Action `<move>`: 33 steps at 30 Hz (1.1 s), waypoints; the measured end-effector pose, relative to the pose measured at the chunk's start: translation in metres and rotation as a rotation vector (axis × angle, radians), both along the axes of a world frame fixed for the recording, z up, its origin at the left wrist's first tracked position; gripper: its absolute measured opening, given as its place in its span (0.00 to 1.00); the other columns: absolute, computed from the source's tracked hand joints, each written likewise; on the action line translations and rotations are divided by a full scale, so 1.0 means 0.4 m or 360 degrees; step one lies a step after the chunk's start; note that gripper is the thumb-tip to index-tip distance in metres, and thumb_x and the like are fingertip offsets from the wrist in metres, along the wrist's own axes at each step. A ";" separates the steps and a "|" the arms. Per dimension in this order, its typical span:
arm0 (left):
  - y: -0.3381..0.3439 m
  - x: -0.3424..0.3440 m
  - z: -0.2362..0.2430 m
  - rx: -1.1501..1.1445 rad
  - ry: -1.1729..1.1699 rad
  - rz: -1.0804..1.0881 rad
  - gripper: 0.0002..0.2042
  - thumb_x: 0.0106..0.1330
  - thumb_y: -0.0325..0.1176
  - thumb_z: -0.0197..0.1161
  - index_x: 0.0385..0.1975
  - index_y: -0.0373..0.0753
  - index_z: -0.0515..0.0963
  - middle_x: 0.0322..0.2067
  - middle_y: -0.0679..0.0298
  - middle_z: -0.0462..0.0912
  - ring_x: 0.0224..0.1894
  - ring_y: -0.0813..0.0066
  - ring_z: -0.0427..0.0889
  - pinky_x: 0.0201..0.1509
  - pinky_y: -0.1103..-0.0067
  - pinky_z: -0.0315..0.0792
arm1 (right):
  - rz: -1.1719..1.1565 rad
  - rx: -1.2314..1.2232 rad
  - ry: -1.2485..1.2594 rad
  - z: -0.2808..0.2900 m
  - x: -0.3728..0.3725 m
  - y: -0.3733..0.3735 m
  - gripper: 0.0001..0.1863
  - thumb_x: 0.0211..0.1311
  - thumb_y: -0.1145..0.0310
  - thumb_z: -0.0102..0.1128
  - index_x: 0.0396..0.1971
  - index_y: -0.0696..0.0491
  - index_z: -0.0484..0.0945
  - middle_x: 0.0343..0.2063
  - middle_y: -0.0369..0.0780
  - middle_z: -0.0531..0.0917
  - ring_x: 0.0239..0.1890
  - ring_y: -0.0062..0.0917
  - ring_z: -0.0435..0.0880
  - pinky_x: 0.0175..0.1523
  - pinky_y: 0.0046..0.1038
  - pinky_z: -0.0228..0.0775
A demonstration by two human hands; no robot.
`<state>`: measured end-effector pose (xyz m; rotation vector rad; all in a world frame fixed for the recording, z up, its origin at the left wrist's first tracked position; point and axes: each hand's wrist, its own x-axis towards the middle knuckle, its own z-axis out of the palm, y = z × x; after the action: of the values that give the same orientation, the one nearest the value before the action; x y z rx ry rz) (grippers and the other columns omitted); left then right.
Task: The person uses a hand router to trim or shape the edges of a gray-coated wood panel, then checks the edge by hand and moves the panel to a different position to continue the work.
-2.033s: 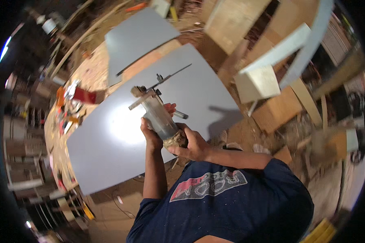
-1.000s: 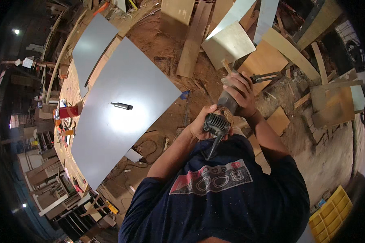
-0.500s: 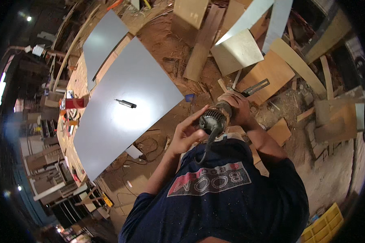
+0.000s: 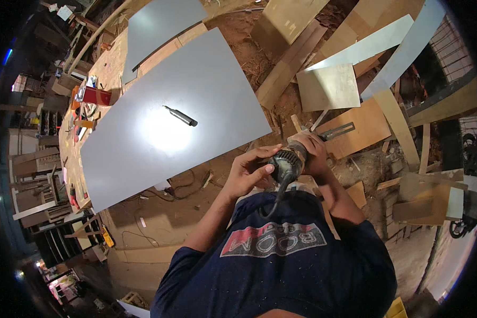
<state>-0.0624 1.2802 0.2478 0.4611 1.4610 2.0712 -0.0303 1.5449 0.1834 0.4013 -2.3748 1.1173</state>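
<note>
close against the person's dark shirt (image 4: 281, 275), a corded power tool (image 4: 291, 157) slants up and rightward, its body wrapped by the right hand (image 4: 316, 151); the left hand (image 4: 249, 170), thumb and fingers parted, frames the vented near end, contact unclear. beyond, leftward, a slim black tool (image 4: 181, 116) rests on a gray panel (image 4: 212, 79).

The left hand (image 4: 241, 175) is half-open, its thumb (image 4: 262, 173) and fingers (image 4: 261, 153) parted. The right hand (image 4: 315, 153), near it, is curled in a grip. The 2 bare forearms (image 4: 211, 220) slant inward, converging.
</note>
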 end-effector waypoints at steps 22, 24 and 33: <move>-0.241 -0.590 -0.434 -0.2033 0.1391 0.0699 0.40 0.71 0.59 0.68 0.74 0.37 0.69 0.79 0.45 0.63 0.83 0.45 0.57 0.87 0.50 0.44 | -0.0031 -0.0859 -0.0452 -0.149 -0.150 -0.156 0.30 0.70 0.46 0.68 0.54 0.60 0.84 0.49 0.44 0.89 0.51 0.31 0.89 0.60 0.35 0.82; -0.234 -0.590 -0.434 -0.2088 0.1357 0.0665 0.40 0.72 0.60 0.66 0.75 0.38 0.67 0.79 0.44 0.62 0.84 0.46 0.54 0.88 0.51 0.42 | -0.0014 -0.0560 -0.0181 -0.166 -0.173 -0.153 0.29 0.64 0.52 0.78 0.54 0.59 0.84 0.48 0.43 0.89 0.50 0.31 0.89 0.60 0.35 0.81; -0.219 -0.590 -0.418 -0.2071 0.1337 0.0671 0.38 0.71 0.58 0.67 0.74 0.38 0.69 0.78 0.44 0.64 0.83 0.44 0.56 0.87 0.49 0.44 | 0.0025 -0.0654 -0.0301 -0.169 -0.213 -0.145 0.36 0.43 0.62 0.91 0.53 0.53 0.81 0.45 0.43 0.89 0.49 0.39 0.90 0.58 0.40 0.82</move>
<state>-0.2985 1.1926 0.0805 0.4710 3.1499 0.6743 -0.1155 1.4869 0.1158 0.1763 -2.2158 1.6686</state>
